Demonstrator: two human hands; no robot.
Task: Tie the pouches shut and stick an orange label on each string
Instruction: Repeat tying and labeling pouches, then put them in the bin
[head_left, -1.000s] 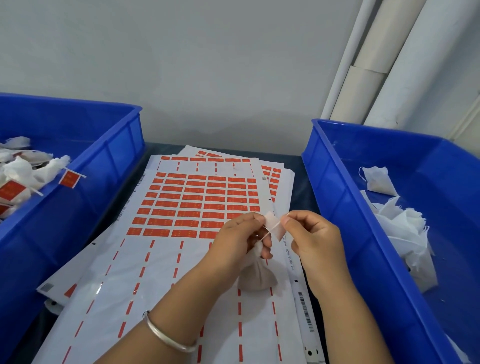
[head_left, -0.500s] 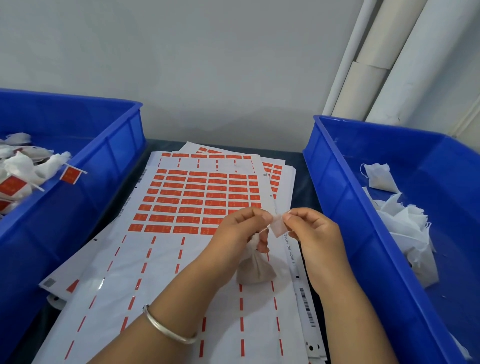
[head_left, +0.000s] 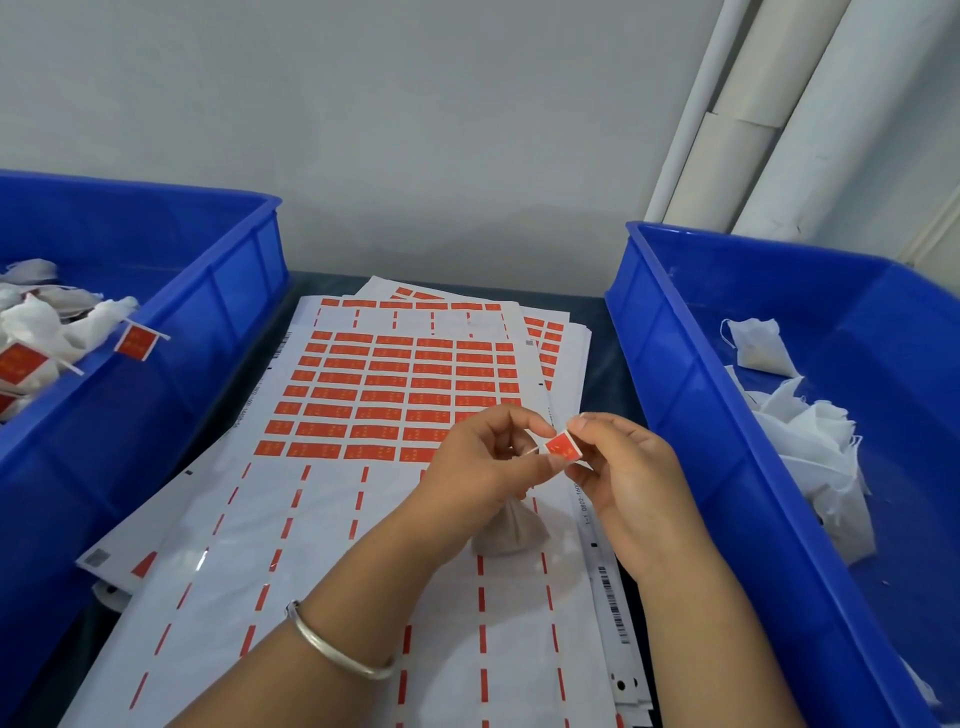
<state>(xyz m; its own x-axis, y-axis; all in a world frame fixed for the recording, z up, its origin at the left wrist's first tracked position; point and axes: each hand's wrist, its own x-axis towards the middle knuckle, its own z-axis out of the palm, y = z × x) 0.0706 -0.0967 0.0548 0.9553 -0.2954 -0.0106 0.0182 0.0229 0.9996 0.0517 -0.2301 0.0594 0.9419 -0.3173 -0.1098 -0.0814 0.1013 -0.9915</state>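
A small orange label (head_left: 562, 447) sits between the fingertips of both hands, its orange face up. My left hand (head_left: 485, 470) pinches its left edge and the string; my right hand (head_left: 621, 475) pinches its right edge. Below the left hand hangs a tied beige pouch (head_left: 511, 532), its neck hidden behind my fingers. It hovers just over the label sheets (head_left: 363, 405), which carry rows of orange labels and peeled empty rows nearer me.
A blue bin (head_left: 197, 332) at the left holds tied pouches with orange labels (head_left: 136, 340). Another blue bin (head_left: 691, 374) at the right holds loose white pouches (head_left: 800, 431). White pipes (head_left: 753, 119) run up the wall at the back right.
The label showed its pale back a second ago; now it is folded over the string with the orange face up. Both hands stay in place, the pouch still hanging.
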